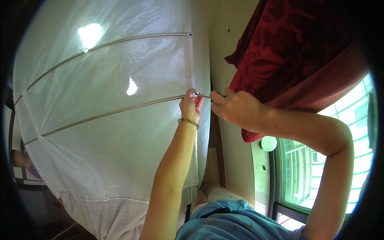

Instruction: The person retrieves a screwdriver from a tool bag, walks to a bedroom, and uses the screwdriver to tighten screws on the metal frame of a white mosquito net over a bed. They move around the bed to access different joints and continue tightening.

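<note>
A white translucent sheet, like a mosquito net [104,160], hangs in front of me with two thin curved metal rods across it. The upper rod [120,41] ends at the right in a flat piece with a hole. My left hand [189,109], wearing a beaded bracelet [189,122], pinches the right end of the lower rod [120,111] at a small pale fitting [195,95]. My right hand [237,106] is closed round a screwdriver, its handle hidden. The screwdriver's thin shaft [206,96] points left and meets the fitting.
At the right hangs a dark red patterned curtain [276,64], close to my right hand. Beyond it is a barred window [328,160], with a pale round object [268,143] beside its frame. A plain wall [232,160] stands behind. Another person [19,159] shows at the far left.
</note>
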Demonstrator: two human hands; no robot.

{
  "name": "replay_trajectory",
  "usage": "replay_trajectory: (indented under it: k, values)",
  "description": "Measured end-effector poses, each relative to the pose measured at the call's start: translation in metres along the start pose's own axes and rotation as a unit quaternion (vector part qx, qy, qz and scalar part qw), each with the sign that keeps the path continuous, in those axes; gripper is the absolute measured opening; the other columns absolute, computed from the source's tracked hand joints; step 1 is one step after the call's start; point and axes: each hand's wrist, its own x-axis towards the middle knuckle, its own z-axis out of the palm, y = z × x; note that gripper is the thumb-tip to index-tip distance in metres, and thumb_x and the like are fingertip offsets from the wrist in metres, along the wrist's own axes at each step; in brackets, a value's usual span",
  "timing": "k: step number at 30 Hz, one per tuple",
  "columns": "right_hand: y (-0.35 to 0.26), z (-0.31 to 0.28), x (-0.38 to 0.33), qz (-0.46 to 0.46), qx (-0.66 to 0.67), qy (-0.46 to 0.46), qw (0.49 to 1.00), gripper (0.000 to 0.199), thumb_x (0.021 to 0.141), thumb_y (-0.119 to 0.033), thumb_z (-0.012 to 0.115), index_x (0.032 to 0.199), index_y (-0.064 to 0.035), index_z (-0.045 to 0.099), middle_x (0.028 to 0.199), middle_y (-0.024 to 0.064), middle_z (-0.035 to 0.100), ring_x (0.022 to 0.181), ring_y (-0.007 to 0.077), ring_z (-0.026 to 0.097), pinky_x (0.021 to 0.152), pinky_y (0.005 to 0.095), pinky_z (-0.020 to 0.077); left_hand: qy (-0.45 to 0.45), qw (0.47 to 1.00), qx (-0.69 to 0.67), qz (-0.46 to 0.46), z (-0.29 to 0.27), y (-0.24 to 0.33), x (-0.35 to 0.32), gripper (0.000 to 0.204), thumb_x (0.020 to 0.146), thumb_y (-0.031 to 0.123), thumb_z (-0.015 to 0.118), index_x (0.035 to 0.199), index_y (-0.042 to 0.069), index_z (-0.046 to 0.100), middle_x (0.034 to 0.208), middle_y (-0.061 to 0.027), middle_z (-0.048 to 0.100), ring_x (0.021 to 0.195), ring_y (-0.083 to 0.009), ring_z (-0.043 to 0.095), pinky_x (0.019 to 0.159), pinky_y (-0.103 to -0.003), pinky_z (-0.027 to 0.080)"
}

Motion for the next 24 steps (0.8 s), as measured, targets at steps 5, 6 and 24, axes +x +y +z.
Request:
replay_trajectory:
  k: [5,6,24]
  values:
    - [-0.002,-0.013,-0.026,0.085,0.075,0.013,0.993,0.036,0.067,-0.009,0.065,0.102,-0.0057,0.058,0.085,0.0052,0.054,0.068,0.0152,0.057,0.050,0.0231,0.0454,-0.073,0.997,-0.021,-0.029,0.000,0.001,-0.018,0.018,0.090,0.017,0.055,0.095,0.000,0.053,0.091,-0.0133,0.055,0.091,-0.0264,0.058,0.084,-0.034,0.051]
    - [0.001,-0.018,-0.034,0.108,0.126,0.025,0.986,0.036,0.068,-0.009,0.065,0.104,-0.0045,0.058,0.084,0.0054,0.055,0.067,0.0146,0.057,0.050,0.0232,0.0452,-0.086,0.995,-0.029,-0.031,-0.001,0.000,-0.022,0.017,0.090,0.015,0.056,0.094,-0.001,0.053,0.092,-0.0134,0.055,0.091,-0.0264,0.058,0.085,-0.033,0.051]
    - [-0.071,0.084,0.045,0.485,0.608,0.272,0.567,0.032,0.073,-0.013,0.071,0.097,0.0012,0.055,0.081,0.0170,0.062,0.075,0.0286,0.062,0.068,0.0356,0.0482,-0.130,0.991,-0.010,0.016,-0.008,-0.004,-0.049,0.014,0.089,0.013,0.056,0.098,0.002,0.058,0.091,-0.0039,0.061,0.084,-0.0134,0.058,0.077,-0.024,0.048]
